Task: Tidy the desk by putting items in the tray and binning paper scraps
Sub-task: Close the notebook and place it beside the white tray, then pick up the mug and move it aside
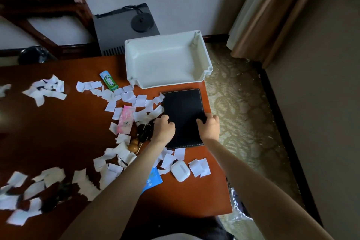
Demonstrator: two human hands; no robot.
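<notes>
I see free room only off the right edge of the desk [185, 197] beside the black notebook [183, 107]: paper scraps [128, 96] and keys [144, 132] crowd its left, an earbud case [180, 170] its near side, the tray [171, 84] just beyond.

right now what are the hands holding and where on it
The black notebook, lying on the desk: the left hand grips its left edge and the right hand its right edge, both about midway along.

Single head-worn wide-angle view, facing forward and steeply down, close over the glossy reddish-brown wooden desk [74, 128]
</notes>
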